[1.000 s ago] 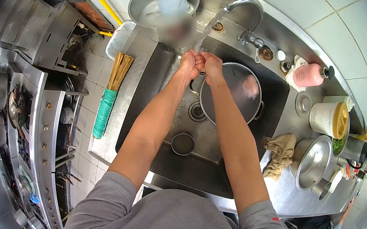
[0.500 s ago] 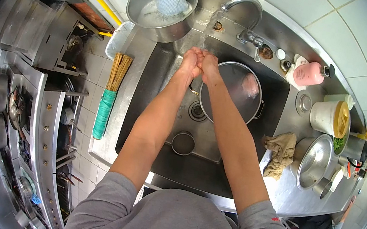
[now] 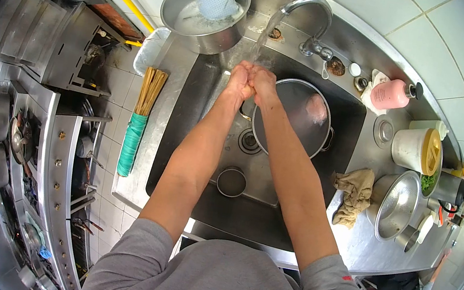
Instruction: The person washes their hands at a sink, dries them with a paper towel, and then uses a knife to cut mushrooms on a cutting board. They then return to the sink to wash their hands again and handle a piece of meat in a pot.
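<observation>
Under the chrome faucet (image 3: pixel 320 15), water streams down onto my two hands. My left hand (image 3: pixel 241 78) and my right hand (image 3: pixel 261 78) are closed and pressed against each other, fingers folded together. No object shows between them, though the palms are hidden. Both are over the far part of the steel sink (image 3: pixel 204 90). Just right of my right wrist, partly behind my forearm, stands a large round pot (image 3: pixel 299 110) with liquid and a pale reflection inside. A small round metal cup (image 3: pixel 231 181) sits lower in the sink, below the drain (image 3: pixel 249 140).
A steel basin (image 3: pixel 202 40) with sudsy water and a blue-white cloth (image 3: pixel 218 4) stands at the sink's back left. On the left ledge lies a green-wrapped bamboo brush (image 3: pixel 134 131). At right are a pink pump bottle (image 3: pixel 391 95), a brown rag (image 3: pixel 353 192), a metal bowl (image 3: pixel 398 204) and a yellow-lidded tub (image 3: pixel 415 149).
My hands stay together under the water, shifting only slightly against each other. Nothing else has visibly moved.
</observation>
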A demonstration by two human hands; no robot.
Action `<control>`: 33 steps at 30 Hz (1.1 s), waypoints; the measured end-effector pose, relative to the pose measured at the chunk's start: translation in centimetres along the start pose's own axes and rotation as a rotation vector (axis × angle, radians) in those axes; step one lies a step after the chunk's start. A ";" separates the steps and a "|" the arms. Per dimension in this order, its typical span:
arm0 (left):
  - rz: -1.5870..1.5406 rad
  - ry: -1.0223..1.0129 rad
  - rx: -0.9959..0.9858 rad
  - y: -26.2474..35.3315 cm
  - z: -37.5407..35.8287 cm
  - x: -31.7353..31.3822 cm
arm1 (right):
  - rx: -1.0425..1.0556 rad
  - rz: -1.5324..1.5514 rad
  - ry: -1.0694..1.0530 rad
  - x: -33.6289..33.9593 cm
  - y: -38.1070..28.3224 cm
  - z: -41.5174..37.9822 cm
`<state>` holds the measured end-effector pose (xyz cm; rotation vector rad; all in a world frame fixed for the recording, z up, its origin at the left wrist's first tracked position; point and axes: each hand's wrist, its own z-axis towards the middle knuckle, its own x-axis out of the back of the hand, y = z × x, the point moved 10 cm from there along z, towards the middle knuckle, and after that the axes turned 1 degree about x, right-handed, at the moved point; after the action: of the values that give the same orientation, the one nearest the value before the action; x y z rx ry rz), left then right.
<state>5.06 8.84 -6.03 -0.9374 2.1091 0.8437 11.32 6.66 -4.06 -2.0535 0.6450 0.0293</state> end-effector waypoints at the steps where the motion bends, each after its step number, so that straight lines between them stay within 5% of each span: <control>1: 0.007 0.021 -0.014 0.0 0.1 0.1 | 0.014 -0.002 0.015 0.2 0.0 0.2; 21: 0.073 -0.074 0.043 0.4 -0.8 -0.2 | 0.053 0.069 -0.016 -0.3 -0.6 -0.1; 30: 0.130 0.131 -0.119 1.2 -1.5 -0.9 | 0.082 0.106 0.044 -0.2 -0.3 0.4; 33: 0.060 -0.158 0.058 0.7 0.2 -0.2 | 0.020 0.116 0.067 0.0 0.2 0.3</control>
<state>4.72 9.45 -5.78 -0.7557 2.0222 0.8535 11.35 6.84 -4.40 -2.0024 0.8028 0.0211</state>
